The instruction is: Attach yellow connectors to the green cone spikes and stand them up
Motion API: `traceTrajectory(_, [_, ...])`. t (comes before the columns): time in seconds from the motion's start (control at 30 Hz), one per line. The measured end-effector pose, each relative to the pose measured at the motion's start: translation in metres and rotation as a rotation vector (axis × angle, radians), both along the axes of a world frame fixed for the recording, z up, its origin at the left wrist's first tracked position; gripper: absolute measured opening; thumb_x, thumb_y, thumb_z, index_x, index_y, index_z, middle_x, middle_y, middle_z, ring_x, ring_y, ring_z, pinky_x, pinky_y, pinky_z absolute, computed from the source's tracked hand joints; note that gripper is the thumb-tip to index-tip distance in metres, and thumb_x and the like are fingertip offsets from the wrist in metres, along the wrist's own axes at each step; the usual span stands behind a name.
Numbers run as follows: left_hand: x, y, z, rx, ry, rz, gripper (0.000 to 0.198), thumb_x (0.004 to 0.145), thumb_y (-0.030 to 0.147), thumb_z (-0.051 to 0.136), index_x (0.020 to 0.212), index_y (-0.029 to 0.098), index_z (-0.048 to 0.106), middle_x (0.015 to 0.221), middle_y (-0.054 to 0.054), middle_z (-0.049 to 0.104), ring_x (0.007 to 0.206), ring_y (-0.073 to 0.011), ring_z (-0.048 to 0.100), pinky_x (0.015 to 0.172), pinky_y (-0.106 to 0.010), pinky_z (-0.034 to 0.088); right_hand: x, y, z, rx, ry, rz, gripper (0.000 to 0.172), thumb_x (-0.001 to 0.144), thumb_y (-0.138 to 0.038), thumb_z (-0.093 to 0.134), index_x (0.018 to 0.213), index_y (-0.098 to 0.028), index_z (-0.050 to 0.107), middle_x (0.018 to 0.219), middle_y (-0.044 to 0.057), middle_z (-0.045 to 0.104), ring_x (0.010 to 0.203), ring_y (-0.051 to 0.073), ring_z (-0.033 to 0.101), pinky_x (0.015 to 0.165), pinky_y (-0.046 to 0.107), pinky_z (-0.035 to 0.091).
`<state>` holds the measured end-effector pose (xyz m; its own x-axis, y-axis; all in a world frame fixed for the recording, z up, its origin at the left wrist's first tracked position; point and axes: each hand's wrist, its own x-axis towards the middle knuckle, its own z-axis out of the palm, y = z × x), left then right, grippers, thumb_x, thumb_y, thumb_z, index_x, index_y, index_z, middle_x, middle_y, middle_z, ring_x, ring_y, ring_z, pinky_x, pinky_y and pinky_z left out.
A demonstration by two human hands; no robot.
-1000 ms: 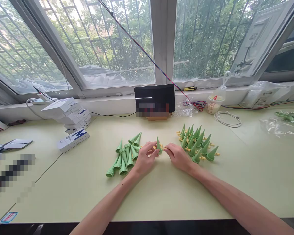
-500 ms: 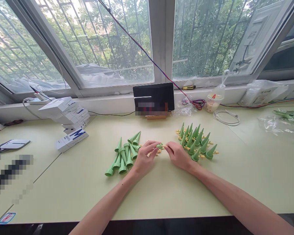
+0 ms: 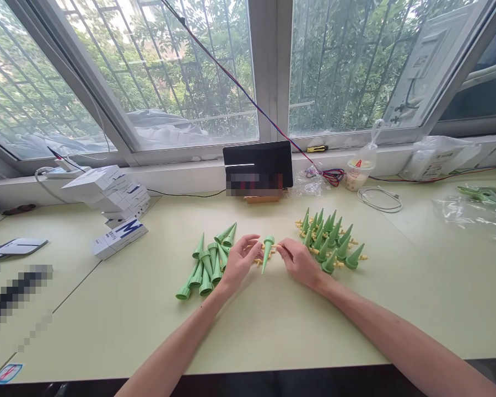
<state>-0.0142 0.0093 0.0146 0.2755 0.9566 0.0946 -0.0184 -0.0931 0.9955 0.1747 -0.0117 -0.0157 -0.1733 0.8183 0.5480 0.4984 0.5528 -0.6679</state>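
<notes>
My right hand [image 3: 300, 262] pinches a small yellow valve that sticks out of the side of a green watering spike [image 3: 267, 252]. The spike hangs point down, its wide cap end up. Just left of it is my left hand [image 3: 242, 259], fingers apart and curved, with no spike in its grasp. Small yellow valves [image 3: 257, 262] lie on the table behind the left fingers, partly hidden. To the left is a pile of loose green spikes [image 3: 206, 264]. On the right, rows of green spikes with yellow valves [image 3: 333, 237] stand point up.
A dark-screened tablet [image 3: 258, 165] leans by the window sill. White boxes [image 3: 119, 237] are stacked at the left. A bagged drink cup [image 3: 359, 172], a coiled white cable [image 3: 379, 199] and plastic wrap [image 3: 471, 215] lie at the back right.
My left fingers have opened and drawn back from the spike. The spike has turned so its point faces down toward me. My right hand keeps its pinch at nearly the same spot.
</notes>
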Motion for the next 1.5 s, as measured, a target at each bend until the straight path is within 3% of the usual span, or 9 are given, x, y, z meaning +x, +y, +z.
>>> traceTrajectory(0.1, [-0.001, 0.003, -0.004, -0.069, -0.004, -0.073, 0.042, 0.083, 0.046, 0.067, 0.112, 0.017, 0.061, 0.084, -0.005, 0.066, 0.071, -0.0162, 0.065, 0.066, -0.031, 0.054, -0.001, -0.001, 0.001, 0.015, 0.007, 0.016, 0.028, 0.103, -0.031, 0.038, 0.085, -0.02, 0.056, 0.077, 0.004, 0.06, 0.067, 0.017, 0.052, 0.063, 0.029, 0.042])
traceTrajectory(0.23, [0.0, 0.003, -0.01, -0.102, -0.026, -0.104, 0.044, 0.082, 0.044, 0.069, 0.116, 0.017, 0.057, 0.085, -0.005, 0.066, 0.083, -0.0194, 0.066, 0.069, -0.03, 0.052, -0.002, -0.001, 0.0, 0.019, 0.005, 0.045, 0.029, 0.103, -0.032, 0.037, 0.083, -0.02, 0.054, 0.076, 0.004, 0.059, 0.068, 0.017, 0.052, 0.064, 0.029, 0.042])
traceTrajectory(0.53, [0.002, -0.003, -0.01, 0.065, 0.008, -0.135, 0.033, 0.084, 0.039, 0.067, 0.108, 0.021, 0.054, 0.083, 0.0, 0.061, 0.064, -0.0122, 0.059, 0.061, -0.029, 0.051, -0.003, -0.001, -0.004, -0.016, 0.009, 0.043, 0.03, 0.102, -0.03, 0.037, 0.077, -0.021, 0.05, 0.07, 0.002, 0.055, 0.061, 0.016, 0.048, 0.058, 0.028, 0.039])
traceTrajectory(0.9, [0.002, -0.007, -0.017, 0.221, 0.104, -0.109, 0.026, 0.089, 0.032, 0.06, 0.114, 0.024, 0.053, 0.094, -0.002, 0.06, 0.061, -0.0094, 0.057, 0.06, -0.027, 0.048, -0.002, -0.003, -0.001, -0.061, 0.005, 0.051, 0.033, 0.102, -0.031, 0.035, 0.074, -0.02, 0.049, 0.063, -0.001, 0.054, 0.055, 0.014, 0.045, 0.056, 0.027, 0.037])
traceTrajectory(1.5, [0.002, -0.01, -0.014, 0.258, 0.19, -0.103, 0.028, 0.09, 0.032, 0.057, 0.116, 0.022, 0.052, 0.093, -0.002, 0.06, 0.063, -0.0102, 0.058, 0.063, -0.028, 0.051, -0.001, 0.0, -0.004, -0.121, 0.003, 0.058, 0.039, 0.102, -0.033, 0.031, 0.064, -0.021, 0.032, 0.056, -0.004, 0.039, 0.05, 0.011, 0.033, 0.052, 0.026, 0.028])
